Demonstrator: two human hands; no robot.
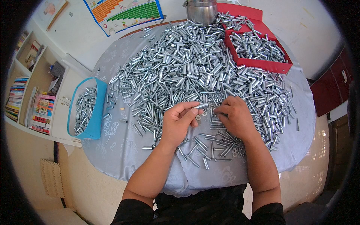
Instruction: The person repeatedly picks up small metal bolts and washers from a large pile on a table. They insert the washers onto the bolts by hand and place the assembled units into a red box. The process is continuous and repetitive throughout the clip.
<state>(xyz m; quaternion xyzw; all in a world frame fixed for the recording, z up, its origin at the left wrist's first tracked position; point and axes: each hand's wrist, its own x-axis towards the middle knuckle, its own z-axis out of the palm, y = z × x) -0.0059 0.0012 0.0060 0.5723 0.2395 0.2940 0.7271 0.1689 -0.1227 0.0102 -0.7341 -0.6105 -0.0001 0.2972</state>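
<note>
My left hand [180, 120] pinches a shiny metal sleeve [201, 106] between thumb and fingers, its length pointing to the right. Just right of it, my right hand [236, 117] is low over the parts with its fingers curled together; whatever its fingertips hold is hidden. Under and between the hands lie small washers [198, 117]. A large heap of loose silver sleeves and bolts [187, 63] spreads beyond both hands. Nearer to me, between my forearms, long bolts [221, 144] lie scattered, and a single sleeve [205, 163] lies by itself.
A blue fabric bin [98, 112] of metal parts stands at the left table edge. At the back right, an open red box [262, 66] holds more parts, beside a metal pot [201, 11]. A patterned grey cloth [127, 157] covers the round table. Bookshelves [32, 93] stand left.
</note>
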